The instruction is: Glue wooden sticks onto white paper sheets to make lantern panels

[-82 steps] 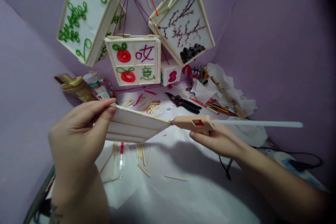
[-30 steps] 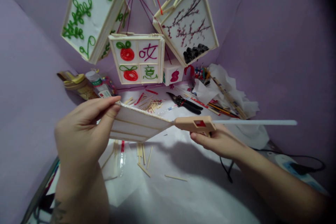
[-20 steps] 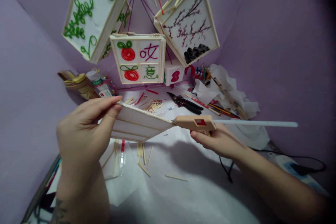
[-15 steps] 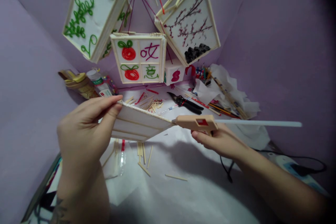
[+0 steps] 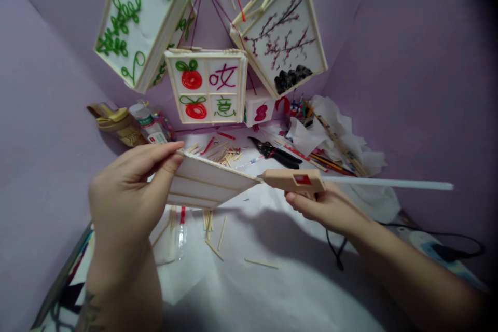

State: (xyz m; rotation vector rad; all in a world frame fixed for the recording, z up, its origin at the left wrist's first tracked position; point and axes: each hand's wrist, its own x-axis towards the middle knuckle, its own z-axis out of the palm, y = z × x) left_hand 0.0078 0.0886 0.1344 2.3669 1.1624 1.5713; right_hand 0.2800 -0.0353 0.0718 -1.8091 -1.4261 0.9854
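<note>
hanging lantern (image 5: 207, 88) — green 意 (image 5: 224, 107); purple character (image 5: 223, 78) unclear; bottle label (image 5: 157, 137) — illegible

Glue gun (image 5: 292, 180) in right hand (image 5: 324, 208)

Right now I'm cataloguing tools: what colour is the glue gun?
The glue gun is light tan; see the head view.
</note>
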